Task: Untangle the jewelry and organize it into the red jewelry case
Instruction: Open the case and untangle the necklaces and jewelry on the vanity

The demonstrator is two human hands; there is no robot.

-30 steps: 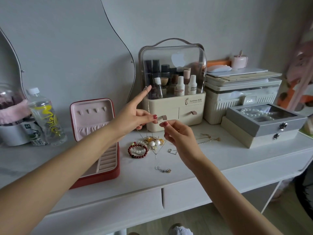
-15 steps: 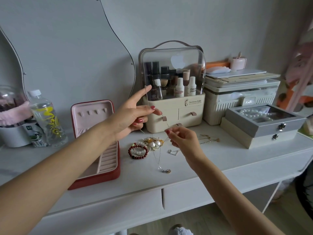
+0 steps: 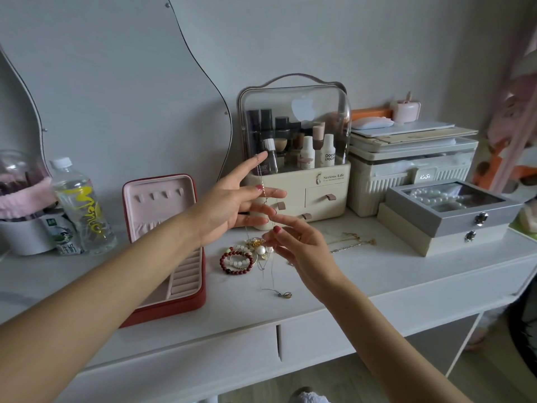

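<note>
A thin gold chain hangs over the spread, straight fingers of the left hand, above the white table. The right hand pinches this chain lower down. Its pendant lies on the table. A tangled pile of jewelry with a red bead bracelet lies just beside the open red jewelry case. Behind stands a cosmetics organizer.

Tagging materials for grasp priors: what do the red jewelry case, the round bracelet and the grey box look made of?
Red jewelry case: matte red leatherette shell, likely; pink velvety lining.
Round bracelet: glossy dark-red beads, stone or glass, unclear.
Grey box: matte grey fabric-like covering, clear lid panel, shiny metal clasp.
</note>
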